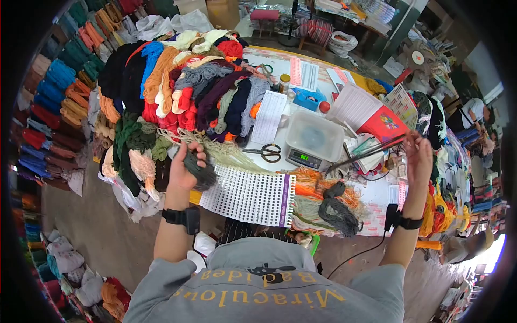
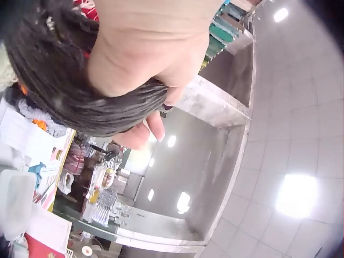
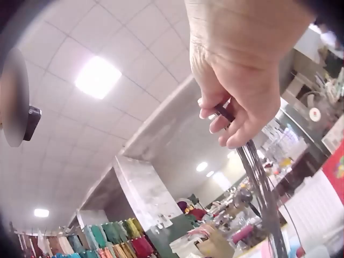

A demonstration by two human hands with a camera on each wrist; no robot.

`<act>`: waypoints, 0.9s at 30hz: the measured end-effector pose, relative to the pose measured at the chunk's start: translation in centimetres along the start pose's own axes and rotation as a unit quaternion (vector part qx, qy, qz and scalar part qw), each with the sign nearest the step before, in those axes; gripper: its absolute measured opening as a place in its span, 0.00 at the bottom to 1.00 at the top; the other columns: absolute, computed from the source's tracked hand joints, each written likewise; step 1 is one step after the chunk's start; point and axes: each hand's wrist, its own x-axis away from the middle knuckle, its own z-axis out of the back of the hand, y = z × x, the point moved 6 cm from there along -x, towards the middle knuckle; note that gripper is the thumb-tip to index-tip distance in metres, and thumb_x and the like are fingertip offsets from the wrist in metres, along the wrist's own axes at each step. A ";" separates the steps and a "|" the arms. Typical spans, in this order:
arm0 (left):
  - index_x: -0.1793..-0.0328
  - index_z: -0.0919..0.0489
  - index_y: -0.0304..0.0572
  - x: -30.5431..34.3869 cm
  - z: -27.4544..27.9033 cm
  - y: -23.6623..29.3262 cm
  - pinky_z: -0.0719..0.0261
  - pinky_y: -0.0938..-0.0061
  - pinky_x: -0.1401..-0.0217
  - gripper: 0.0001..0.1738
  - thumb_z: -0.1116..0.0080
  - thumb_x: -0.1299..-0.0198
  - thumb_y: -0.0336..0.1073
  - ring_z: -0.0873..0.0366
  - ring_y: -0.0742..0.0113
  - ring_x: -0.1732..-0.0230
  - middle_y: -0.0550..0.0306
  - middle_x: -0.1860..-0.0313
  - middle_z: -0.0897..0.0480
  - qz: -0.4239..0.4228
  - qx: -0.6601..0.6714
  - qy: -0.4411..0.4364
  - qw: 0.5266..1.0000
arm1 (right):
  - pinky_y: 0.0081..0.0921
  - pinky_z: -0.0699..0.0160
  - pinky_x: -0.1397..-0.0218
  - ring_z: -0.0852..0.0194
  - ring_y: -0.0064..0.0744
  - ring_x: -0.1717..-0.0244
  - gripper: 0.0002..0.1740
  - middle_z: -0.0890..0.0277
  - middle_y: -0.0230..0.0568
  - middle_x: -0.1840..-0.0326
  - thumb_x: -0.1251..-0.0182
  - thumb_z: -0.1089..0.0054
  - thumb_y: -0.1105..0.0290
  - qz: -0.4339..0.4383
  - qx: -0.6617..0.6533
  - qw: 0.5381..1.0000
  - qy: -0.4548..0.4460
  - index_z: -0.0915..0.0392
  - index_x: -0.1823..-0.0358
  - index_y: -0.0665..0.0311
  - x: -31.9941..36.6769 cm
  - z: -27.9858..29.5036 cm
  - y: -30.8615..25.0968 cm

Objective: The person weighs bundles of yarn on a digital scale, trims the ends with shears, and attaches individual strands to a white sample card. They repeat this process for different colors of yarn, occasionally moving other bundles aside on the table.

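My left hand (image 1: 184, 168) grips a dark grey skein of yarn (image 2: 70, 80) at the left of the table; its loops pass between thumb and fingers. Raised at the right, my right hand (image 1: 420, 159) pinches the end of a bundle of dark strands (image 3: 263, 199) between thumb and fingertips. The strands (image 1: 371, 151) slant down leftward toward the scale. Below the left hand lies a white card with rows of holes (image 1: 242, 196). Another dark grey skein (image 1: 339, 212) rests on orange and pale yarn (image 1: 307, 185) at the table's front.
A digital scale (image 1: 306, 158) carries a clear plastic tub (image 1: 315, 132) mid-table. Black-handled scissors (image 1: 271, 153) lie left of it. A large heap of coloured yarn (image 1: 215, 75) covers the left side. Papers, a red booklet (image 1: 382, 126) and a blue box (image 1: 308, 99) lie behind.
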 end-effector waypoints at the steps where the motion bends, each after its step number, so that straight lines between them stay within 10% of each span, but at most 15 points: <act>1: 0.58 0.27 0.38 0.0 -0.2 -0.9 0.31 0.80 0.71 0.19 0.56 0.33 0.48 0.33 0.70 0.68 0.57 0.67 0.30 0.029 0.020 -0.037 0.999 | 0.34 0.32 0.37 0.33 0.39 0.40 0.10 0.31 0.47 0.44 0.29 0.56 0.65 0.038 0.002 0.999 -0.023 0.30 0.61 0.65 -1.0 -0.7 -1.6; 7: 0.58 0.26 0.37 0.9 2.2 -3.8 0.38 0.82 0.78 0.18 0.55 0.33 0.47 0.39 0.74 0.78 0.60 0.72 0.32 0.052 0.032 0.007 0.998 | 0.37 0.34 0.37 0.33 0.38 0.40 0.10 0.30 0.45 0.44 0.29 0.55 0.66 0.085 0.022 0.996 -0.032 0.29 0.62 0.65 -4.2 -2.8 -2.2; 14: 0.56 0.27 0.38 2.4 0.8 -5.5 0.39 0.81 0.78 0.18 0.58 0.32 0.47 0.39 0.74 0.77 0.59 0.70 0.31 0.060 -0.006 0.014 0.998 | 0.19 0.33 0.54 0.32 0.19 0.62 0.10 0.26 0.29 0.66 0.36 0.46 0.66 -0.017 0.328 0.941 -0.079 0.22 0.64 0.65 -5.9 -2.5 21.6; 18: 0.56 0.26 0.35 3.1 -0.6 -6.2 0.38 0.81 0.75 0.21 0.60 0.32 0.48 0.37 0.73 0.74 0.58 0.69 0.30 0.063 -0.053 0.024 0.996 | 0.43 0.29 0.58 0.26 0.55 0.63 0.17 0.23 0.53 0.69 0.40 0.47 0.54 -0.113 0.584 0.786 -0.171 0.22 0.68 0.63 0.2 -0.2 37.9; 24: 0.57 0.25 0.34 3.6 -0.5 -6.3 0.28 0.73 0.61 0.21 0.58 0.32 0.47 0.30 0.67 0.65 0.55 0.64 0.27 0.040 -0.124 0.056 0.990 | 0.42 0.29 0.58 0.25 0.54 0.60 0.15 0.24 0.55 0.64 0.40 0.46 0.62 -0.111 0.660 0.732 -0.126 0.24 0.60 0.67 7.0 -1.8 36.7; 27: 0.57 0.25 0.33 2.8 -0.6 -7.5 0.25 0.69 0.53 0.20 0.57 0.32 0.46 0.27 0.64 0.59 0.55 0.61 0.25 0.047 -0.158 0.028 0.986 | 0.35 0.26 0.58 0.24 0.48 0.64 0.12 0.25 0.50 0.59 0.38 0.47 0.70 0.073 0.580 0.808 -0.070 0.26 0.55 0.66 8.5 -5.1 30.7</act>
